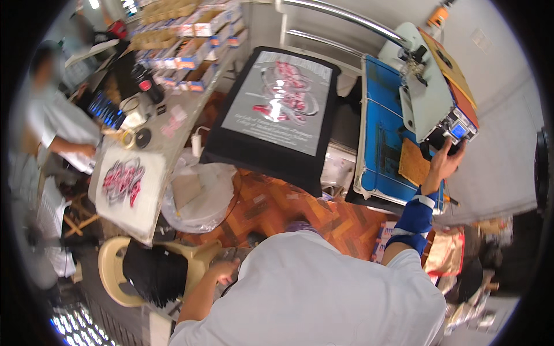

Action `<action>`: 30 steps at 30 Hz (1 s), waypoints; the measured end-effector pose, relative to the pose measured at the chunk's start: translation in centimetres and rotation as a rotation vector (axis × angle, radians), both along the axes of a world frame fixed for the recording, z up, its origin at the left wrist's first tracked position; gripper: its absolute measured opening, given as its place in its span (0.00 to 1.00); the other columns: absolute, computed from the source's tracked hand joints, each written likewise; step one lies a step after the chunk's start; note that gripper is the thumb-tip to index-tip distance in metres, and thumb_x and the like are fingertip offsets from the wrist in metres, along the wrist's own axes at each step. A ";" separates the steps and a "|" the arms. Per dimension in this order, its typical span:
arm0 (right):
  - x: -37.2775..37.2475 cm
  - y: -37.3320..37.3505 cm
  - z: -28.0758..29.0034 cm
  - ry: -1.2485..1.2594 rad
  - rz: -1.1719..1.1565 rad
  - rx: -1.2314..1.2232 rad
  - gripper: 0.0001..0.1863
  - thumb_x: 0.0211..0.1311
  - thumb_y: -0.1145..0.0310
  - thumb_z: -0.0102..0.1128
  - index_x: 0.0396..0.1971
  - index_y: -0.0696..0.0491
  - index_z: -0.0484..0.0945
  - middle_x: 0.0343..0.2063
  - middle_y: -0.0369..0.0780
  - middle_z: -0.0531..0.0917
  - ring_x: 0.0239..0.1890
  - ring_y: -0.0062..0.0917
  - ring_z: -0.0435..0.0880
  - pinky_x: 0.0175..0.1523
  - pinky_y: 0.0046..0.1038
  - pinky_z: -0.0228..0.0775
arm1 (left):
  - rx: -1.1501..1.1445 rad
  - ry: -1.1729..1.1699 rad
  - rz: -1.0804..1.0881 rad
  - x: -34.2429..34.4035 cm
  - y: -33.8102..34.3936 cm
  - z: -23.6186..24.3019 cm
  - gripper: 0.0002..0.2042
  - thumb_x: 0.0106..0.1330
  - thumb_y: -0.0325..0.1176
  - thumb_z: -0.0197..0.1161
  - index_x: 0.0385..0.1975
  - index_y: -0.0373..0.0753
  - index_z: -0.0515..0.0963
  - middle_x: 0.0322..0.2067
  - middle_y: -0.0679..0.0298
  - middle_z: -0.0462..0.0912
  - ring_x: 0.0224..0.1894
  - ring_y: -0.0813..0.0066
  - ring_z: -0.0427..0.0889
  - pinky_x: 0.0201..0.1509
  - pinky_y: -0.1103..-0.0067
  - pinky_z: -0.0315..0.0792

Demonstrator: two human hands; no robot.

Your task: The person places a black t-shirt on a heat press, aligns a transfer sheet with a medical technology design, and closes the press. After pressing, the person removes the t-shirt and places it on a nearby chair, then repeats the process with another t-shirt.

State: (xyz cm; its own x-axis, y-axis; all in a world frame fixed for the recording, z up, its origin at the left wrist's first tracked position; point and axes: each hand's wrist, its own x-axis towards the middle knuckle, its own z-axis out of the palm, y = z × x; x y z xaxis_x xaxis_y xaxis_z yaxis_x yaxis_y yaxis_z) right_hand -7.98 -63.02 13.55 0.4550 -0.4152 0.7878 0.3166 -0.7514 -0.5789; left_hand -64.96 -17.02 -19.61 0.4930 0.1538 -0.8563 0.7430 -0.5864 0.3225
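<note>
My right hand [444,160] reaches up to the swung-aside heat press head [430,92] and closes on the black handle [447,143] under its small blue display. A blue sleeve covers that forearm. To the left, a black shirt [271,153] lies flat on the press bed with a silver and red printed sheet [277,98] on it. My left hand [226,270] hangs low by my side with curled fingers and nothing seen in it, next to a beige plastic chair [112,262] that carries a black garment [153,271].
A blue pad [381,132] with a brown sheet [413,162] lies beside the press. At left, a table [179,130] bears a white sheet with a red print [124,181], tape rolls [135,138] and boxes. Another person [55,118] works there. A clear plastic bag [199,199] lies on the orange floor.
</note>
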 end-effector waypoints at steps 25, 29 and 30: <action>0.2 -1.0 -0.4 -0.056 -0.368 -0.423 0.20 0.69 0.67 0.64 0.58 0.56 0.78 0.53 0.51 0.80 0.51 0.42 0.80 0.58 0.38 0.72 | -1.349 -1.073 1.515 31.2 20.9 4.3 0.35 0.75 0.64 0.45 0.65 0.38 0.72 0.57 0.49 0.80 0.61 0.47 0.78 0.71 0.50 0.64; -8.2 14.8 -10.5 0.257 0.532 -0.049 0.15 0.67 0.74 0.62 0.52 0.60 0.80 0.50 0.47 0.84 0.54 0.41 0.82 0.61 0.39 0.72 | -0.897 -0.988 1.611 31.4 23.4 8.2 0.27 0.74 0.54 0.56 0.56 0.36 0.78 0.52 0.49 0.84 0.55 0.57 0.83 0.64 0.60 0.73; -10.8 19.4 -14.5 0.536 0.605 0.041 0.24 0.71 0.65 0.61 0.62 0.61 0.74 0.60 0.51 0.79 0.66 0.42 0.74 0.71 0.39 0.63 | -0.680 -0.997 1.397 29.7 25.8 6.2 0.25 0.72 0.54 0.60 0.52 0.35 0.81 0.48 0.51 0.86 0.51 0.58 0.84 0.60 0.63 0.75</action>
State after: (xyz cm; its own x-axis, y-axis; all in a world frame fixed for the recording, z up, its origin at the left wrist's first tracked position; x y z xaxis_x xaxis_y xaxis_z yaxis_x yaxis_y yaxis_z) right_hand -18.75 -43.60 -0.93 0.9213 0.0004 0.3887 0.3337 -0.5137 -0.7904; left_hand -35.24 8.74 -13.44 0.6263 0.6406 -0.4442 -0.0770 0.6179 0.7825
